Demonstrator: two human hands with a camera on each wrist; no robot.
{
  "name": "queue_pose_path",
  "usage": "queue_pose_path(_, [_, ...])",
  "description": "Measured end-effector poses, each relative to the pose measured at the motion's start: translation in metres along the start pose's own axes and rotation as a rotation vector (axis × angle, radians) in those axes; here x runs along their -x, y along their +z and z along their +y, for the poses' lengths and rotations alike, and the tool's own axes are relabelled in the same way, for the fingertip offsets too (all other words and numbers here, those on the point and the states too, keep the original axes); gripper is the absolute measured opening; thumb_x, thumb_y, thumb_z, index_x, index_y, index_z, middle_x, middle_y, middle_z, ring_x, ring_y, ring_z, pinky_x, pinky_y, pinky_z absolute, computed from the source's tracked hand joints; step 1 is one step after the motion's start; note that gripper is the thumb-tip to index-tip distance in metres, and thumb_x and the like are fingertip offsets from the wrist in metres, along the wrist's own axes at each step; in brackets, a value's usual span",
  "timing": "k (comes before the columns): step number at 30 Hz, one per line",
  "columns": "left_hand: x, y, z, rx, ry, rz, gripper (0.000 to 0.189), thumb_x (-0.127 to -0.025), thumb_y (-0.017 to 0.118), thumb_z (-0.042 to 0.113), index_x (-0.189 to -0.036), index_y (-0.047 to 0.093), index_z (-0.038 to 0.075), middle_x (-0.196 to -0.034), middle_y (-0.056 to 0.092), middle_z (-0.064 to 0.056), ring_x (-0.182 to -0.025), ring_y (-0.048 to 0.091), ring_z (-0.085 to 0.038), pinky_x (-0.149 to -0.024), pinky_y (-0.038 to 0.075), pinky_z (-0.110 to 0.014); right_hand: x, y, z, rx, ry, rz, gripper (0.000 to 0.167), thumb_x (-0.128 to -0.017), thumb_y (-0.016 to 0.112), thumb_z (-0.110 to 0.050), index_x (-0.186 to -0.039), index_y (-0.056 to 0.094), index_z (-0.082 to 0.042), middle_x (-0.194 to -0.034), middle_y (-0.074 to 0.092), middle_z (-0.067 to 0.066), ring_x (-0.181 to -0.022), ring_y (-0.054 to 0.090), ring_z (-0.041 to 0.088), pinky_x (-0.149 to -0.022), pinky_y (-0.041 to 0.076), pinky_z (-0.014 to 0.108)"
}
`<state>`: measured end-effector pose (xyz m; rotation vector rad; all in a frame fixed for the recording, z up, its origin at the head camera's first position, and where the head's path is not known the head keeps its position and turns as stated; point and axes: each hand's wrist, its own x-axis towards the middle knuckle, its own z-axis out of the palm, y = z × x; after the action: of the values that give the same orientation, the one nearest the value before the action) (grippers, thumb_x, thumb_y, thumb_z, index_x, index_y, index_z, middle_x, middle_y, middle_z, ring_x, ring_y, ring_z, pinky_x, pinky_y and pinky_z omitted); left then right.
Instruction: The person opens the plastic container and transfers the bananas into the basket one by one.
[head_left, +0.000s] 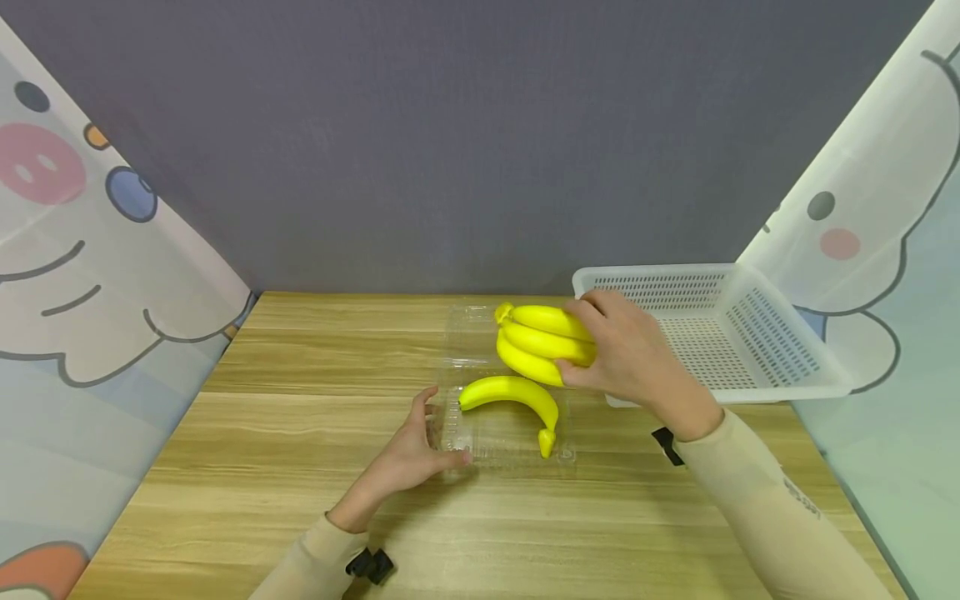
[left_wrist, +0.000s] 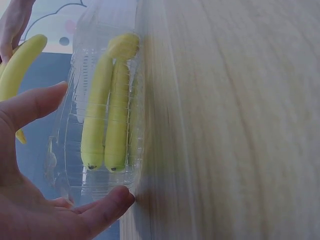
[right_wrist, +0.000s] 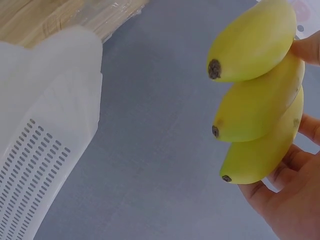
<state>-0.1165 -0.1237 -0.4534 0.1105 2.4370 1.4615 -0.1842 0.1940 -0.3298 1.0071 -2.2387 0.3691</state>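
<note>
A clear plastic clamshell box point(head_left: 517, 454) lies open in the middle of the wooden table. Inside it lies a small yellow banana bunch point(head_left: 512, 393), seen through the plastic as two fruits side by side point(left_wrist: 106, 117) in the left wrist view. My left hand point(head_left: 441, 429) is spread, its thumb and fingers point(left_wrist: 107, 206) touching the box's left edge. My right hand point(head_left: 600, 346) grips a bunch of three bananas point(head_left: 542, 340) just above the box's far half. The right wrist view shows that bunch point(right_wrist: 255, 100) held by my fingers point(right_wrist: 300, 160).
A white perforated plastic basket point(head_left: 780, 333) stands at the table's back right, close behind my right hand, and shows at the left point(right_wrist: 45, 130) in the right wrist view. A grey wall and cartoon-printed side screens enclose the table.
</note>
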Motion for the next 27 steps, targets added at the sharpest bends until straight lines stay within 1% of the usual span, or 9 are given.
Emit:
queue_pose_path(10, [-0.001,0.0,-0.001,0.003,0.0,-0.002,0.119,-0.077,0.09,0.034,-0.162,0.009,0.015,-0.156,0.029,-0.029,-0.136,0.039,-0.052,-0.101,0.042,-0.066,0.002,-0.004,0.007,0.002,0.015,0.016,0.056,-0.069,0.075,-0.032,-0.112,0.064,0.002,-0.094,0.055,0.016,-0.081,0.051,0.032,-0.065,0.046,0.041])
queue_pose_path(23, [-0.001,0.001,0.0,0.0,-0.009,0.002,0.119,-0.077,0.091,0.032,-0.162,0.009,0.015,-0.156,0.029,-0.029,-0.134,0.041,-0.052,-0.1,0.043,-0.065,0.005,-0.01,0.016,0.019,0.053,0.023,0.055,-0.069,0.075,-0.033,-0.111,0.064,0.002,-0.093,0.057,0.016,-0.08,0.052,0.033,-0.064,0.045,0.041])
queue_pose_path(27, [0.0,0.001,0.0,0.003,-0.009,-0.002,0.118,-0.077,0.09,0.032,-0.161,0.009,0.014,-0.156,0.029,-0.029,-0.135,0.041,-0.052,-0.1,0.043,-0.065,0.007,-0.012,0.02,0.024,0.071,0.011,0.056,-0.069,0.076,-0.032,-0.112,0.064,0.003,-0.095,0.057,0.017,-0.081,0.052,0.033,-0.066,0.046,0.042])
